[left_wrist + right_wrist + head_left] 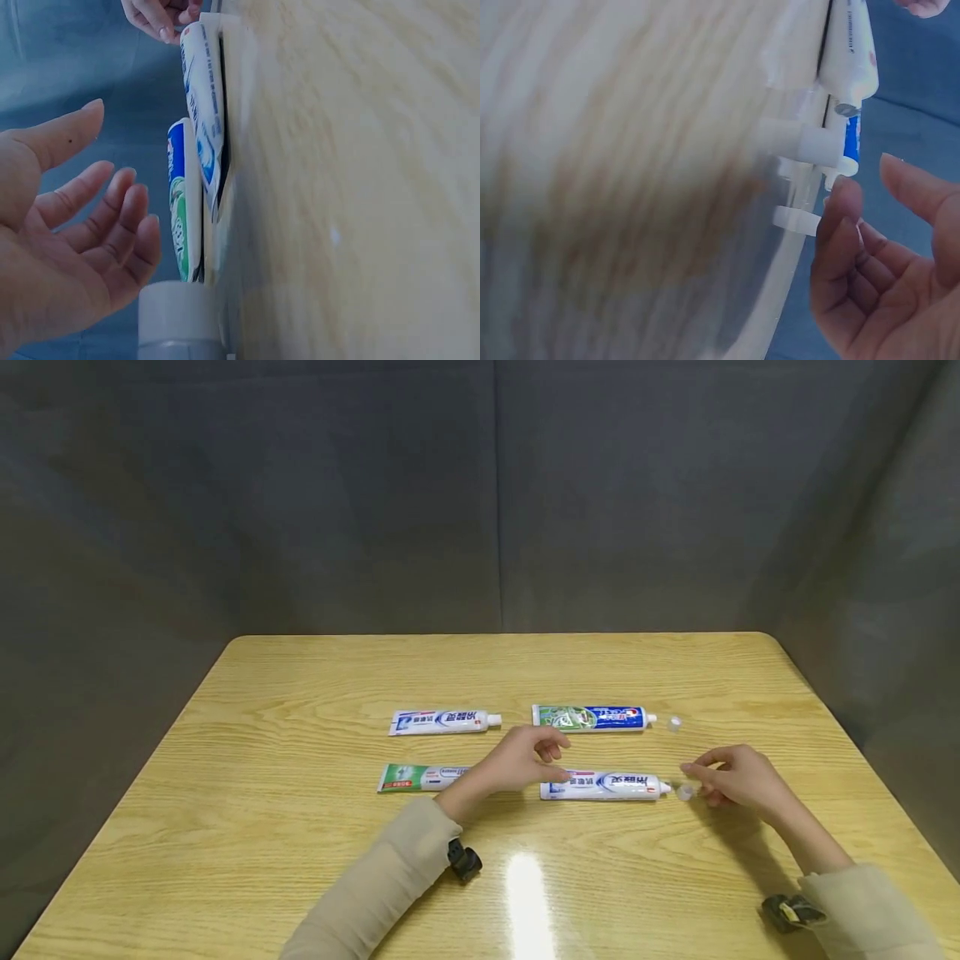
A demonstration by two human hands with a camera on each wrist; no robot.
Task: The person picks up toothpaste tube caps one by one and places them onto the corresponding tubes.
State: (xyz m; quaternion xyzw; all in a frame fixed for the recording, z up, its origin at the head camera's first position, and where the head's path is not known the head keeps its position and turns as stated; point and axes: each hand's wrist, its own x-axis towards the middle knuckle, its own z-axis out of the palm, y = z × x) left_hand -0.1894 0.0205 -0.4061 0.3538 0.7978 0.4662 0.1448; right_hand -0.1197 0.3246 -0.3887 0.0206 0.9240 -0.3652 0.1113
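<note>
A white-and-blue toothpaste tube [607, 785] lies at the front right with its threaded nozzle bare. Just past that nozzle stands a small white cap [686, 792], also seen in the right wrist view as a cap [821, 146]. My right hand [738, 777] hovers beside this cap, thumb and fingers apart, holding nothing. Over the tail of the same tube is my left hand [525, 758], loosely curved and empty. It hides the capped end of a green-and-white tube [420, 777]; in the left wrist view a white cap [180, 311] shows below the fingers.
Farther back lies a green-and-blue toothpaste tube [588, 717], uncapped, with another white cap [675, 723] off its nozzle. Left of it is a second white-and-blue tube [438, 722] with its cap on. Dark cloth [375, 510] hangs around the wooden table [300, 860].
</note>
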